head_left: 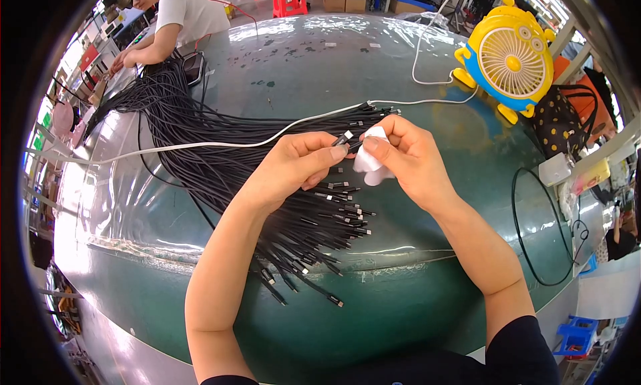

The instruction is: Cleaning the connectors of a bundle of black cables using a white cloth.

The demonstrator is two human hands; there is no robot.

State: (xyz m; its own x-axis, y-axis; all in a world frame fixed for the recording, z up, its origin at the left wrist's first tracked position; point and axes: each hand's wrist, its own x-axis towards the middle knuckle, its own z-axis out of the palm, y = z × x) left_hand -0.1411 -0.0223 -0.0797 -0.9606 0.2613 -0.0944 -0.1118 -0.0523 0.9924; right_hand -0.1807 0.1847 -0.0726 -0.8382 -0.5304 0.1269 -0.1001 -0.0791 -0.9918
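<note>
Between the thumb and fingers of my left hand (300, 161) is the end of a black cable, its connector (343, 138) with a bright metal tip pointing up and right. My right hand (410, 154) pinches a white cloth (371, 166), which hangs below the fingers close to that connector. Whether the cloth touches the cable is hidden by my fingers. Under and around my left hand lies a large bundle of black cables (200, 144), with many connector ends fanned out toward the right and the near side.
A white cord (267, 142) crosses over the bundle to a yellow and blue fan (511, 61) at the far right. The green table (427, 278) has a seam near me. A black cable loop (517, 218) hangs at the right. Another person (180, 18) works at the far left.
</note>
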